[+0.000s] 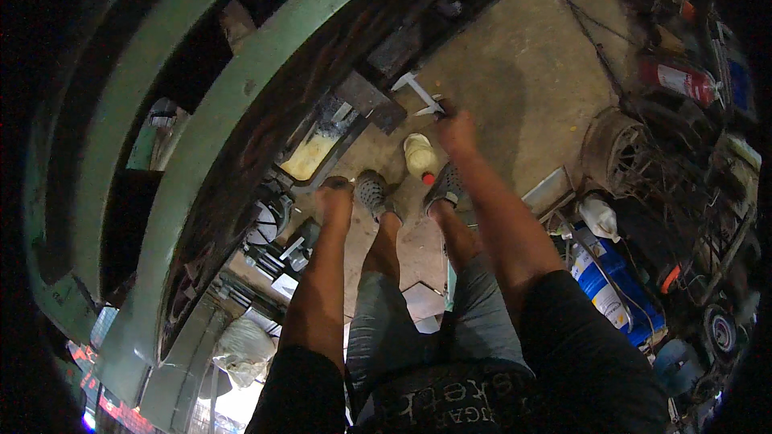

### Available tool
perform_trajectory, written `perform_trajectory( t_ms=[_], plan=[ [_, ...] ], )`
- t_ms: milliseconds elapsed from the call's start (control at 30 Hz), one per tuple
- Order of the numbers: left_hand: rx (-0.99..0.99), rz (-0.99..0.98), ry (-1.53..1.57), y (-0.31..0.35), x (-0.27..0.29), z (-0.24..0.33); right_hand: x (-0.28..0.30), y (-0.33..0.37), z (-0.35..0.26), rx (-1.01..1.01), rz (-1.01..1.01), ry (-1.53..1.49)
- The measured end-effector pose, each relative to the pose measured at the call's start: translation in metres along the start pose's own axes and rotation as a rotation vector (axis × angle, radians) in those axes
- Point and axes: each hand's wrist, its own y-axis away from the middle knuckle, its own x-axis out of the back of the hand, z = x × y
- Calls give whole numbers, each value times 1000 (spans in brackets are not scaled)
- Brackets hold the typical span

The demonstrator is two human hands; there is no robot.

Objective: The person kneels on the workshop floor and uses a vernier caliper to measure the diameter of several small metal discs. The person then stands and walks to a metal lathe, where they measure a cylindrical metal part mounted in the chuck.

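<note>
In front of me my right hand (458, 135) is closed round the body of a metal vernier caliper (418, 93). Its jaws point forward and to the left, near a dark metal block (371, 99) on the machine's side. Lower and to the left, my left hand (334, 197) is closed in a fist, with a small dark patch at its fingers; whether it grips anything is not clear. A shallow pan (304, 182) with a yellowish inside lies just beyond the left hand. Between and ahead of my feet sits a pale yellow bottle (420, 157) with a red cap.
A large green machine frame (265, 72) curves along the left. Metal machine parts (269, 261) lie beside my left forearm. To the right are a wheel rim (618, 149), a red cylinder (679, 83), a blue container (603, 285) and cluttered scrap. A cable crosses the concrete floor (523, 56).
</note>
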Motion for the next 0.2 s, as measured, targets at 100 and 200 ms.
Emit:
perform_trajectory(
  t_ms=[100,200],
  plan=[
    [95,60,55,21,3,-2,28,2,-1,-60,-14,-69],
    [268,-131,250,39,13,-6,53,17,-7,47,20,-1]
  ],
)
